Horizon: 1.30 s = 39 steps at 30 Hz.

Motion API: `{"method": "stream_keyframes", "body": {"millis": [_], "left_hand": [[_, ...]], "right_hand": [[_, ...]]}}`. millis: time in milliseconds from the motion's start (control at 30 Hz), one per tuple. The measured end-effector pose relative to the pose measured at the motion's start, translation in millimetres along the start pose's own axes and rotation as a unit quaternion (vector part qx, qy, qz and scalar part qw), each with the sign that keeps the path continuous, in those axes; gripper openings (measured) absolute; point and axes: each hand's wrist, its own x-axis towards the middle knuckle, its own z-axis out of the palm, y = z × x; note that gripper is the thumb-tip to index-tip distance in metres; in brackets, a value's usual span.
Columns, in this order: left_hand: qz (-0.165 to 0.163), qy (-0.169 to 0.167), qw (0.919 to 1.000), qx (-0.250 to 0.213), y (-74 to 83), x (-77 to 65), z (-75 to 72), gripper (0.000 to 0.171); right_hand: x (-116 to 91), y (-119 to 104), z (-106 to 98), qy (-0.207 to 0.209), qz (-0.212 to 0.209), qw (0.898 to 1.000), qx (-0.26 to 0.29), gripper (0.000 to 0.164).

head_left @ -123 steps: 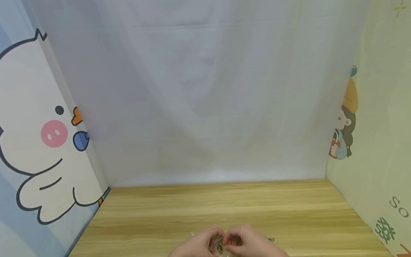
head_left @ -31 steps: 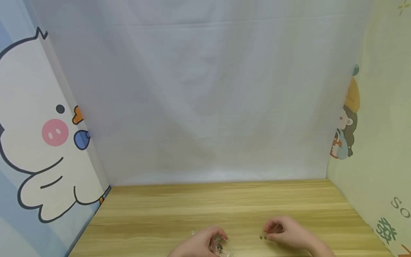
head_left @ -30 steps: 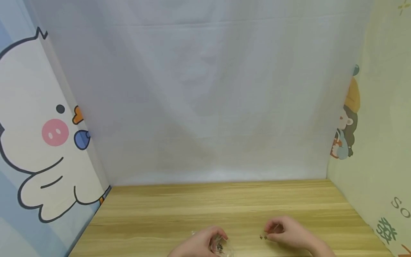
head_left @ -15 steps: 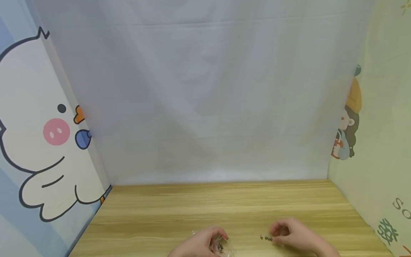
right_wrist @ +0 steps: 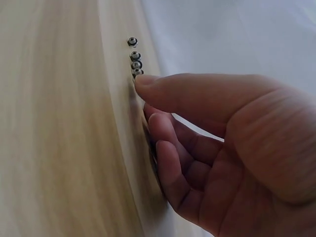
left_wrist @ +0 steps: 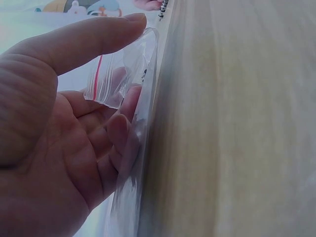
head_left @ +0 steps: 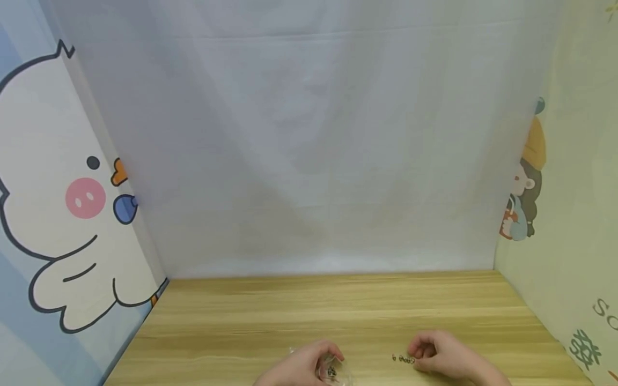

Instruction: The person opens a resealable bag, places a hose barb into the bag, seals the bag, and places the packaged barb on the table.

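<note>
My left hand (head_left: 300, 365) curls around a clear zip bag (left_wrist: 109, 86) with a red line along its seal. Small dark metal pieces (head_left: 331, 371) show inside the bag in the head view. To the right, several small metal nuts (right_wrist: 136, 56) stand in a short row on the table, one set slightly apart from the others. My right hand (head_left: 445, 354) is at the right end of that row, its thumb tip against the last nut and its fingers curled. The index fingertip is hidden behind the thumb in the right wrist view.
The wood-grain table (head_left: 270, 311) runs back to a white cloth (head_left: 309, 161). A panel with a cartoon bird (head_left: 48, 198) closes off the left side, and a pale green printed panel (head_left: 574, 214) closes off the right.
Four seconds ago both hands met at the bag; my right hand has since moved right to the row. In the last second it shifted slightly right, leaving more nuts visible. The left hand stays put.
</note>
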Motion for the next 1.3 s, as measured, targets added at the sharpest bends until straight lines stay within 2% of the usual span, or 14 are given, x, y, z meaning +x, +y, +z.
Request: {"method": "stream_keyframes", "body": {"millis": [333, 567, 800, 900, 1300], "left_hand": [[0.000, 0.001, 0.9994, -0.035, 1.0, -0.9, 1.2, 0.047], [0.016, -0.012, 0.9998, 0.002, -4.7, 0.5, -1.7, 0.046], [-0.008, 0.006, 0.9999, -0.008, 2.0, -1.5, 0.6, 0.047], [-0.005, 0.010, 0.9999, -0.008, 1.9, -1.7, 1.3, 0.046], [-0.018, 0.004, 0.9996, -0.020, 2.1, -1.0, 1.0, 0.046]], "right_hand": [[0.4, -1.3, 1.5, 0.001, 0.007, 1.000, -0.005, 0.013], [0.1, -4.1, 0.7, -0.004, 0.026, 1.000, -0.001, 0.011], [-0.5, -5.2, 0.1, -0.002, 0.035, 0.999, -0.008, 0.010], [-0.5, -4.9, 0.2, 0.000, 0.037, 0.999, -0.016, 0.010], [-1.7, -7.0, 1.2, -0.001, 0.044, 0.999, -0.021, 0.007]]}}
